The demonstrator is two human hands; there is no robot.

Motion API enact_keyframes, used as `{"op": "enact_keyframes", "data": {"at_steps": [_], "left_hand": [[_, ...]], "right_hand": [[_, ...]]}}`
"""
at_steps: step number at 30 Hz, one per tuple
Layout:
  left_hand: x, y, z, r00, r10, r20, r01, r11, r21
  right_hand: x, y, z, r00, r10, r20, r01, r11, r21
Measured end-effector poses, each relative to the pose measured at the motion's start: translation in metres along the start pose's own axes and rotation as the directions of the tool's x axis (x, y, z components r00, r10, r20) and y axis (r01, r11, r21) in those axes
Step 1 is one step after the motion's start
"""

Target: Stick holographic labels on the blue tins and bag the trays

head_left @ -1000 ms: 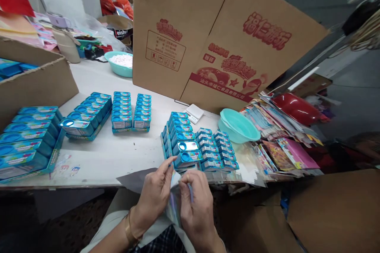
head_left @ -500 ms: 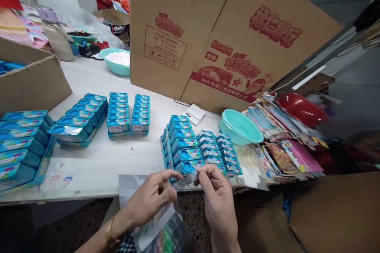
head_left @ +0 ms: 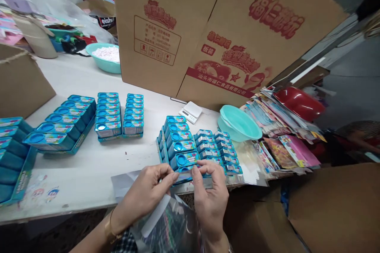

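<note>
Both left hand [head_left: 147, 194] and right hand [head_left: 210, 197] pinch clear film [head_left: 183, 178] above table edge [head_left: 74, 206].

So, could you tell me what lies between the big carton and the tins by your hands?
A small white scale, on the table between carton and tins; the head view shows it.

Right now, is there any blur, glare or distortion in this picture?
Head view: wide-angle warp bows the table and tilts the cardboard box; top right corner smeared; glare on the clear bag that the left hand and right hand pinch; the blue tins are sharp.
</note>
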State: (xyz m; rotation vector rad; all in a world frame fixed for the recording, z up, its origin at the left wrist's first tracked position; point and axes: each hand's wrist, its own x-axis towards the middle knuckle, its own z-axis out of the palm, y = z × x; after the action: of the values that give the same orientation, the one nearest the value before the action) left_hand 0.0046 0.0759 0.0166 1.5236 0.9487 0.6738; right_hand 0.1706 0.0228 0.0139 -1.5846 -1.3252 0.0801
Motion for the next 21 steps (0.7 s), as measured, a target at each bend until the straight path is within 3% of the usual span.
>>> {"op": "enact_keyframes", "data": {"at_steps": [6, 14, 18, 21], "left_hand": [[0.007, -0.008, 0.003, 1.0, 0.003, -0.014, -0.003, 0.999, 0.032], [0.011, -0.059, 0.029, 0.992, -0.059, -0.114, 0.039, 0.985, -0.168], [-0.001, -0.062, 0.031, 0.985, -0.058, -0.164, 0.025, 0.981, -0.194], [-0.02, -0.045, 0.023, 0.983, -0.011, -0.183, -0.029, 0.976, -0.217]], "right_hand": [[0.002, 0.007, 0.003, 0.999, 0.042, 0.031, -0.041, 0.999, -0.01], [0.003, 0.024, 0.014, 0.972, 0.231, 0.044, -0.235, 0.954, 0.188], [-0.002, 0.022, 0.01, 0.995, 0.098, 0.034, -0.1, 0.991, 0.089], [-0.022, 0.006, 0.0, 0.99, -0.107, -0.095, 0.114, 0.99, 0.077]]}}
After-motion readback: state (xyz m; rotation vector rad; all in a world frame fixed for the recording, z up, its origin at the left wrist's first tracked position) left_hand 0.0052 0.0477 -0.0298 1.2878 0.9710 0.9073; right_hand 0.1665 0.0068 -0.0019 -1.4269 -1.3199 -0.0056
